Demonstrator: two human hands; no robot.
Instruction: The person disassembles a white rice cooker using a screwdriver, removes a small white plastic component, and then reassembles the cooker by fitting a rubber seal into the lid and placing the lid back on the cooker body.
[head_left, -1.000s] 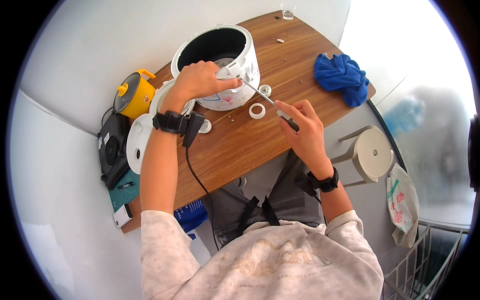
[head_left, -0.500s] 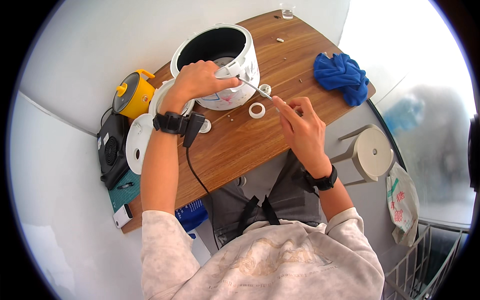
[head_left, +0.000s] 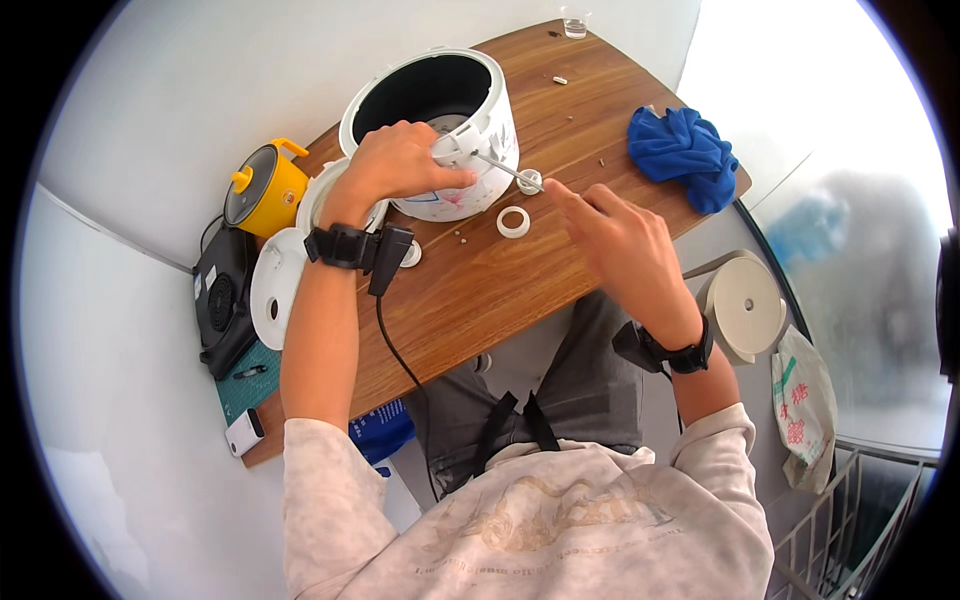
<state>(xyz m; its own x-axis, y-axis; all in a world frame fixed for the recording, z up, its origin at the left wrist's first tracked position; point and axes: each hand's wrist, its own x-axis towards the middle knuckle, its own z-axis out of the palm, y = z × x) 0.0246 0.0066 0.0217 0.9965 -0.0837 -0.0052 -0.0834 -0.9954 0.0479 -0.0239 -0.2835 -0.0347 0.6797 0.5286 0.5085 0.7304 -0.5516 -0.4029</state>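
A white rice cooker body (head_left: 499, 143) with printed patterns and a dark inside stands at the far side of the wooden table. My left hand (head_left: 400, 165) grips its near rim, fingers over the edge and thumb along the outer wall. My right hand (head_left: 622, 248) is closed around the handle of a screwdriver (head_left: 505, 170); the handle is mostly hidden in the hand. The screwdriver's thin metal shaft points up and left, its tip at a white bracket (head_left: 458, 146) on the cooker's rim. Below the shaft lie a white ring (head_left: 513, 222) and a small white round part (head_left: 530, 181).
Left of the cooker are a white lid part (head_left: 275, 290), a yellow pot (head_left: 268, 190) and a black appliance (head_left: 223, 300). A blue cloth (head_left: 683, 155) lies at the table's right end, a clear cup (head_left: 575, 23) at the far edge. A beige stool (head_left: 745, 305) stands right.
My right hand has shifted right and slightly down, turning with the screwdriver, whose tip stays near the bracket. My left hand has hardly moved, its thumb slightly lower.
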